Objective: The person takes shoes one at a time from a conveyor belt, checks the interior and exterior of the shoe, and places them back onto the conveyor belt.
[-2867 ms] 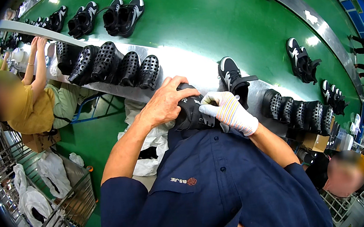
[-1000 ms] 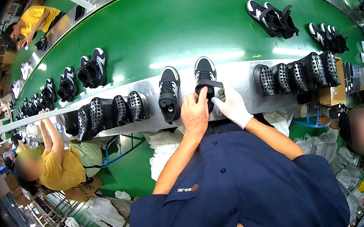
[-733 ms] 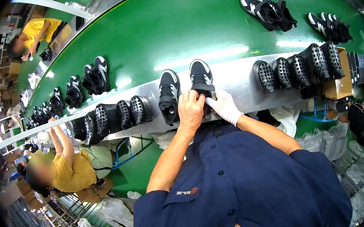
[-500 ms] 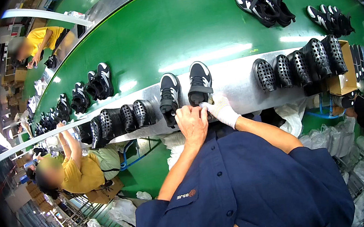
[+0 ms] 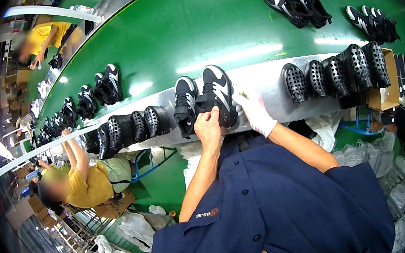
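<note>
Two black sneakers with white and grey trim stand on the metal strip before me, toes pointing away. My left hand (image 5: 207, 127), bare, is closed on the heel of the right-hand sneaker (image 5: 217, 89), thumb on its side. That sneaker is tilted, with its side and sole edge showing. The left-hand sneaker (image 5: 185, 101) stands close beside it, its strap hanging over the opening. My right hand (image 5: 256, 114) wears a white glove. It is just right of the held sneaker, fingers stretched toward it and holding nothing that I can see.
Black perforated shoe lasts stand in a row at right (image 5: 334, 76) and another at left (image 5: 135, 125). On the green belt (image 5: 191, 28) are more sneakers (image 5: 297, 5). A cardboard box (image 5: 391, 77) stands at right. People in yellow shirts work at left.
My right hand has come off the sneaker's heel and moved right. The right-hand sneaker has turned and tipped to show its side. My left hand has shifted slightly and keeps its grip.
</note>
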Available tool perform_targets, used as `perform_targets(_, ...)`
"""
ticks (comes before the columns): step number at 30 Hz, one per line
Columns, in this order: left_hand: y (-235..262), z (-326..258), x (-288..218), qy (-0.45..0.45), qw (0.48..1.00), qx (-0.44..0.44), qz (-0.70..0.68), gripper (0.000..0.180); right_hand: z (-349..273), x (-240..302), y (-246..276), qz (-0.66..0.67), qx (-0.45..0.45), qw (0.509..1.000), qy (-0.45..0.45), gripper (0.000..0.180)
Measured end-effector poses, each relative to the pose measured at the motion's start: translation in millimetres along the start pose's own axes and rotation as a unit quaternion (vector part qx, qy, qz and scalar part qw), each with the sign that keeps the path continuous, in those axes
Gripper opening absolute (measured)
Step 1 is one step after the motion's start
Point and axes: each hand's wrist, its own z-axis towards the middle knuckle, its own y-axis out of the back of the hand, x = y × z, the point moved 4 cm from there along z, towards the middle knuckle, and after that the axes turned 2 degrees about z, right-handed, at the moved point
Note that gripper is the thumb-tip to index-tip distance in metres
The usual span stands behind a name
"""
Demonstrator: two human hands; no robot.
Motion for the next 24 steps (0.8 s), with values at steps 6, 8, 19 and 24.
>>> perform_targets(6,-3.9,-8.6,2.7,0.054,0.994,0.032,-0.085,0.033,13.5,50.6,-40.4,-0.073,0.093,0.993,0.009,0.036)
perform_targets(8,-4.5,-8.0,4.6,0.059,0.995,0.036,-0.078,0.032,17.1,53.7,-53.4,-0.139,0.118,0.983,-0.002,0.045)
perform_targets(19,-4.3,-11.1,3.3,0.056,0.995,0.017,-0.079,0.028,9.3,50.5,-62.6,-0.175,0.161,0.971,-0.008,0.027)
perform_targets(24,-1.6,-12.2,-2.8,0.048,0.995,0.014,-0.088,0.029,15.4,46.4,-46.0,-0.161,0.154,0.974,-0.053,0.020)
